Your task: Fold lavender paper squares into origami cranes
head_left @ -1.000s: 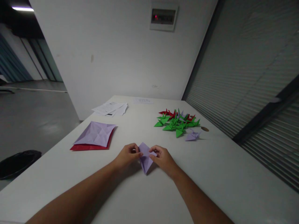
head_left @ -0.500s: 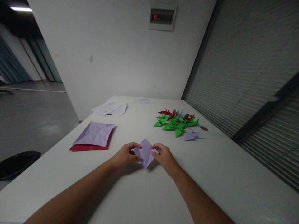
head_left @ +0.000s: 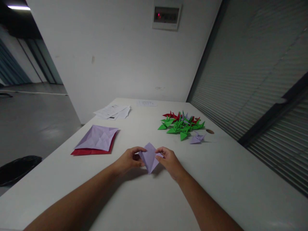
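A folded purple paper [head_left: 150, 157], diamond-shaped with creases, is held between both hands just above the white table [head_left: 141, 199]. Its left corner is pinched by my left hand [head_left: 132, 159], thumb below and fingers above. My right hand [head_left: 169, 161] grips the right corner between thumb and forefinger. The paper's top and bottom points stick out free between the hands.
Green paper cranes [head_left: 178, 127] lie in a heap with red cranes [head_left: 171, 115] at the back right, a purple crane [head_left: 197, 138] beside them. At left are purple sheets [head_left: 98, 138] over red paper [head_left: 92, 152], printed papers [head_left: 112, 112] and a black bin [head_left: 20, 168].
The view has shifted very slightly. Both hands keep their grip on the purple paper, whose left corner has moved a little between the left fingers.
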`<state>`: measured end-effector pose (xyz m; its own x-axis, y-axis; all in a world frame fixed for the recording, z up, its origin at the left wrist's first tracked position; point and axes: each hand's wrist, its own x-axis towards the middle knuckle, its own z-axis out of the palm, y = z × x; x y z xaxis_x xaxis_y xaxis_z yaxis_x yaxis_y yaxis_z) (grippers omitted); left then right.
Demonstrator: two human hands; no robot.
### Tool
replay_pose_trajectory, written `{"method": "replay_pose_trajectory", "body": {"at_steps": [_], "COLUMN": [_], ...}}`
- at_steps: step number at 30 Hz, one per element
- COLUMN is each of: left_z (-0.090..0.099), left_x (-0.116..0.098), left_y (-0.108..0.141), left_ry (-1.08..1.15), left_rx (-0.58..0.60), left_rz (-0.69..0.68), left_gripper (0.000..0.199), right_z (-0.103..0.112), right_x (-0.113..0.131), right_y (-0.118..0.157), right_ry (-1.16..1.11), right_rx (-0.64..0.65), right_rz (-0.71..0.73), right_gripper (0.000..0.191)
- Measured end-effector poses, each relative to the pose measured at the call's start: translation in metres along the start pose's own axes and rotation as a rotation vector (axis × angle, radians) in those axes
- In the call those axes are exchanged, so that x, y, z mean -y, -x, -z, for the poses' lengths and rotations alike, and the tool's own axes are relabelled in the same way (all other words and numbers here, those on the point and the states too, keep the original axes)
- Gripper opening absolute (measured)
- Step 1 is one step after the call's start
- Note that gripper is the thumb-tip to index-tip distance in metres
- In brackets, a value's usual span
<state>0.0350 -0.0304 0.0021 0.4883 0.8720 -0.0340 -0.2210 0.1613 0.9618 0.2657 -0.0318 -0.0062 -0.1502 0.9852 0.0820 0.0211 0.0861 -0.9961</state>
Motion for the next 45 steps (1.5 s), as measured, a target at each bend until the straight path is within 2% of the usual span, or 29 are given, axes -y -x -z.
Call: {"method": "replay_pose_trajectory", "body": {"at_steps": [6, 23, 29, 34, 45], "left_z": [-0.002, -0.005, -0.004, -0.002, -0.001], "left_x": [-0.001, -0.003, -0.003, 0.0, -0.001], "left_y": [0.001, 0.003, 0.003, 0.001, 0.002], "left_ry": [-0.001, 0.019, 0.007, 0.016, 0.066], "left_rx": [-0.022, -0.033, -0.047, -0.052, -0.033], "left_rz": [0.005, 0.032, 0.006, -0.028, -0.027], "left_gripper": [0.063, 0.066, 0.058, 0.049, 0.053], "right_z": [-0.001, 0.001, 0.002, 0.002, -0.001], "right_x": [0.007, -0.005, -0.012, -0.006, 0.005], "right_y": [0.003, -0.001, -0.003, -0.001, 0.003], "right_ry": [0.004, 0.0, 0.004, 0.021, -0.015], "right_rx": [0.013, 0.005, 0.018, 0.017, 0.004], "right_rz": [-0.002, 0.022, 0.017, 0.023, -0.01], "right_gripper": [0.025, 0.025, 0.027, 0.025, 0.026]}}
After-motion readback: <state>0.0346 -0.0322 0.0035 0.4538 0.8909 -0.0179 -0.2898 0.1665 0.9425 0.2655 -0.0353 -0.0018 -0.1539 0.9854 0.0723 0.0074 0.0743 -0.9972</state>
